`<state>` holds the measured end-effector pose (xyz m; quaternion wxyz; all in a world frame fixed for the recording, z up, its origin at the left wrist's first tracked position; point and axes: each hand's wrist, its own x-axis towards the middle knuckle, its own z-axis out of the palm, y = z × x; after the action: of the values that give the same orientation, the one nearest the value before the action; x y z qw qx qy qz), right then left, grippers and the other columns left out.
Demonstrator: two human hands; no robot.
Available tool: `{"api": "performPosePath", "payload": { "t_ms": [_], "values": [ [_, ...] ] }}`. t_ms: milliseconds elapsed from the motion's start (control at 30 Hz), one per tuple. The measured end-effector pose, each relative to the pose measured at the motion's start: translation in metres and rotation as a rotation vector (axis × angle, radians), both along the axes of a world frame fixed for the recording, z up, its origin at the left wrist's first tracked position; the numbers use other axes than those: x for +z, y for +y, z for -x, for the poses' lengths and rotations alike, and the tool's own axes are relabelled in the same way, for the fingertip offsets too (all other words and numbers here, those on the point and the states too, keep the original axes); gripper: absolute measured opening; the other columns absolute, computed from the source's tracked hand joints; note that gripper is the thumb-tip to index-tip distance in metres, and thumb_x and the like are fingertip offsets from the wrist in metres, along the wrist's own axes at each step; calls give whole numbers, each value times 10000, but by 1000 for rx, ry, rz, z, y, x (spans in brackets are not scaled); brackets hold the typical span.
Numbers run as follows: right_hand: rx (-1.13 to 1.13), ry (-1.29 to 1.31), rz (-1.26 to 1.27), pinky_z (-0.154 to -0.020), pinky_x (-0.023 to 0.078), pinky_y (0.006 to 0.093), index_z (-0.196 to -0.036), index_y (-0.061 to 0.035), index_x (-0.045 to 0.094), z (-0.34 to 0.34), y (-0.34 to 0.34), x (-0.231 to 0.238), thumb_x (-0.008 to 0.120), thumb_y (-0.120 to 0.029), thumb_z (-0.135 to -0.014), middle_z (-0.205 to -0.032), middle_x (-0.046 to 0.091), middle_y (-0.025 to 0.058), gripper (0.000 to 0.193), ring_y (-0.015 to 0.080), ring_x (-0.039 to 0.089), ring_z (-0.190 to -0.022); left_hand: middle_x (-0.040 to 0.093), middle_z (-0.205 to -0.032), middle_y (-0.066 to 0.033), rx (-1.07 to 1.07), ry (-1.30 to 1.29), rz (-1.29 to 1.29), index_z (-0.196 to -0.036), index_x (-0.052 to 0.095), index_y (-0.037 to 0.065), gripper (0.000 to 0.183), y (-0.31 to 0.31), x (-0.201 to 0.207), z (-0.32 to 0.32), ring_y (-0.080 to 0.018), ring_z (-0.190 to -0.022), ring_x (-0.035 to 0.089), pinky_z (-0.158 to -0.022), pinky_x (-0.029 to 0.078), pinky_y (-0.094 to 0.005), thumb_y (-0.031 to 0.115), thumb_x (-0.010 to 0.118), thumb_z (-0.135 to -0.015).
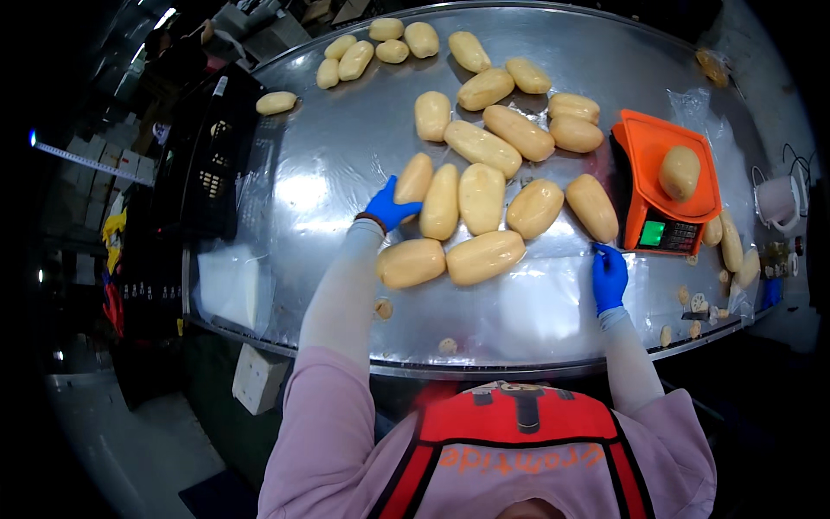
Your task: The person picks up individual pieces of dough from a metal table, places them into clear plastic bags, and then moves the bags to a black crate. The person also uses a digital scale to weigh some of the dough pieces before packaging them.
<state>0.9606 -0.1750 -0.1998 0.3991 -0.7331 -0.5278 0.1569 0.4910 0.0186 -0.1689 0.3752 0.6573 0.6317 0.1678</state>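
Blue-gloved, my left hand (391, 206) is at the lower left side of a peeled lotus root section (414, 178), its fingers and thumb closed around the lower end. More pale, shiny sections lie close by, among them an upright lotus root (441, 202) to its right and a lying lotus root (411, 264) below. My right hand (609, 278), also in a blue glove, is closed near the table's front right, below a slanted lotus root (591, 208). Something small and dark shows at its fingertips, too small to name.
An orange scale (635, 177) with a lit green display stands at the right, bearing one lotus root (679, 173). Cut slices (698, 302) lie near the right front edge of the metal table (328, 251). Plastic bags (229, 287) lie at the left, beside a black crate (207, 156).
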Motion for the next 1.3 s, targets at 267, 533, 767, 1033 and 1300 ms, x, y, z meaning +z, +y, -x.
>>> {"api": "performPosePath", "payload": {
  "t_ms": [267, 533, 767, 1033, 1300],
  "values": [
    [223, 233, -65, -691, 458, 231, -1042, -23, 662, 48, 52, 96, 577, -72, -894, -891, 621, 52, 177, 102, 591, -777, 313, -1468, -217, -174, -158, 129, -1456, 248, 32, 950, -49, 37, -10, -350, -1348, 329, -1101, 298, -391, 519, 691, -772],
    [432, 150, 100, -832, 468, 263, -1166, -38, 605, 179, 229, 131, 603, -170, -901, -960, 640, 78, 296, 137, 598, -902, 297, -1479, -204, -167, 84, -346, -1434, 313, 47, 866, 71, 31, 198, -350, -1373, 279, -1124, 249, -412, 480, 692, -787],
    [415, -151, 142, -927, 453, 325, -1265, -81, 551, 222, 382, 75, 625, -349, -873, -1134, 628, 159, 480, 265, 601, -1070, 270, -1470, -233, -12, 408, -690, -1434, 311, 56, 848, 215, -7, 411, -369, -1359, 295, -1095, 315, -421, 354, 747, -771],
    [256, -240, 269, -994, 410, 328, -1408, -120, 394, 297, 499, 70, 700, -339, -799, -1332, 509, 162, 716, 294, 536, -1153, 169, -1514, -195, 411, 415, -703, -1444, 319, 303, 719, 335, -62, 433, -438, -1356, 262, -1073, 355, -477, 521, 627, -832],
    [312, -328, -34, -1006, 394, 384, -1392, -18, 370, 300, 592, 32, 707, -334, -778, -1283, 533, 224, 768, 324, 516, -1191, 423, -1377, -239, 684, -140, -544, -1439, 307, 58, 1060, 409, -72, 418, -341, -1251, 452, -1050, 375, -446, 522, 811, -631]
  ]
}}
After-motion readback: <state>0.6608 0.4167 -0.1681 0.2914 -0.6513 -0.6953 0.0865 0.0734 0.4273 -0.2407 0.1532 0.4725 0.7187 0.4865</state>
